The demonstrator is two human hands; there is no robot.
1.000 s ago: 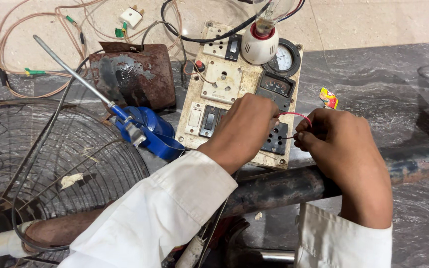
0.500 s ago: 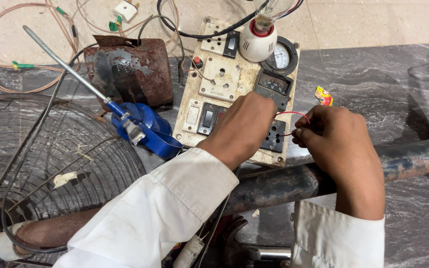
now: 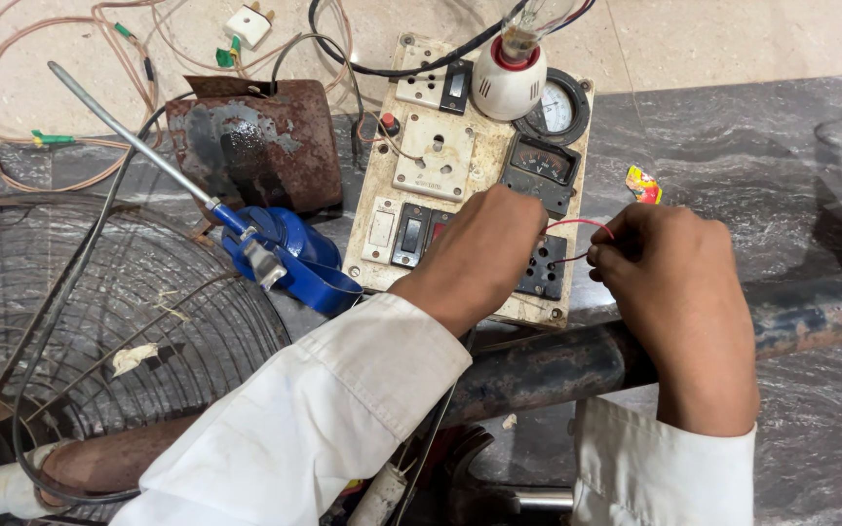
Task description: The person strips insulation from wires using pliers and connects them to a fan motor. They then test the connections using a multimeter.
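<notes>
My left hand rests on a cream electrical test board, its fingers curled down over the black socket block near the board's lower right. My right hand sits just right of the board and pinches a thin red wire that loops from my fingertips to the socket area under my left hand. The board carries switches, two dial meters and a white lamp holder with a clear bulb. Both sleeves are white.
A wire fan guard lies at left with a blue-handled tool and its long metal rod across it. A rusty metal box stands behind. Loose wires and a white plug lie at the back. A dark rusty pipe crosses below my hands.
My hands stay at the socket block with the red wire. The view has shifted slightly; the hands' positions on the board are nearly the same.
</notes>
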